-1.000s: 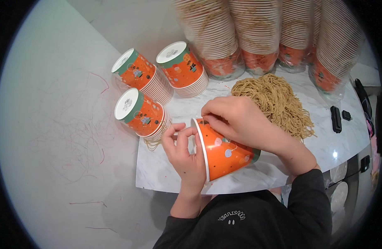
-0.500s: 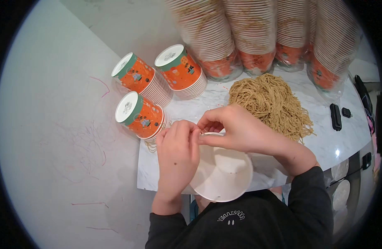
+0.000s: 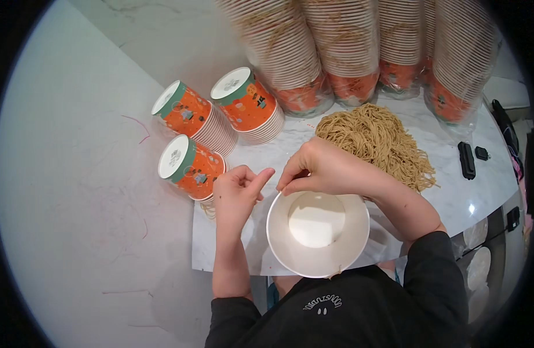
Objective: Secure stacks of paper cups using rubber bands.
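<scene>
- Since a second ago, the paper bowl [image 3: 317, 232] has been turned from lying on its side, orange wall outward, to mouth-up, so that its white inside and round bottom are now seen.
- The bowl is placed at the near edge of the marble-patterned table [image 3: 487, 191], just in front of the person's chest, and nothing is seen inside it.
- The right hand [image 3: 325, 171] is held over the far rim of the bowl; its fingers are curled together, with the tips at the rim. Whether the rim is pinched cannot be told.
- The left hand [image 3: 235, 194] is kept just left of the bowl, apart from it, with the thumb and fingertips drawn loosely together and the forefinger pointed toward the right hand. Nothing is seen held in it.
- A heap of dry noodles [image 3: 377, 142] is seen just behind the right hand.
- Three short stacks of orange bowls [image 3: 191, 165] are laid on their sides to the left.
- Tall wrapped stacks of bowls [image 3: 348, 52] are stood along the far edge.
- Two small black objects [image 3: 467, 160] lie to the right.
</scene>
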